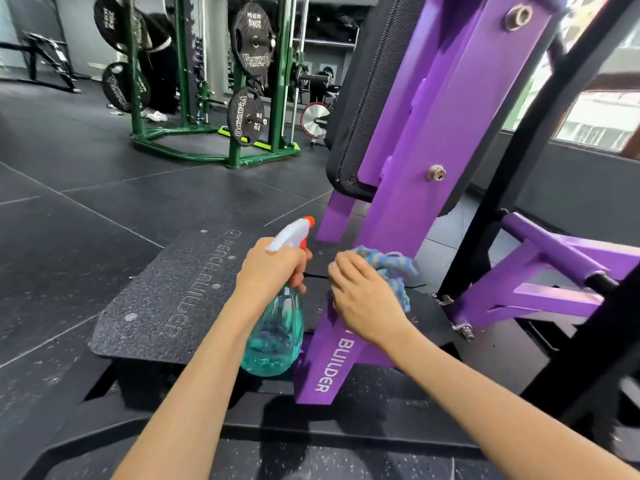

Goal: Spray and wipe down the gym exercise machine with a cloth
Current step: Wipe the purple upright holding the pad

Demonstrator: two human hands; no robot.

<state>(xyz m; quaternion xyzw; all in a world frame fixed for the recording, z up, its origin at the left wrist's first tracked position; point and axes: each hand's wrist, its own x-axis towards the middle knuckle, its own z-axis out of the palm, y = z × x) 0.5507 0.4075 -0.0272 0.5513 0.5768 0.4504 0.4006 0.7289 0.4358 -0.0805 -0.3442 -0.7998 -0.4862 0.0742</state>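
Observation:
A purple exercise machine (433, 109) with a slanted beam marked "BUILDER" and a black back pad (363, 98) fills the right half. My left hand (270, 268) grips the neck of a teal spray bottle (273, 334) with a white head and orange nozzle, held upright just left of the beam. My right hand (363, 299) holds a blue and yellow cloth (391, 268) bunched against the lower part of the purple beam. Part of the cloth is hidden under my fingers.
A black textured footplate (166, 299) lies under my left arm. Purple lower frame bars (540, 271) and a black upright (540, 161) stand to the right. A green rack (239, 98) with black weight plates stands at the back on the dark rubber floor.

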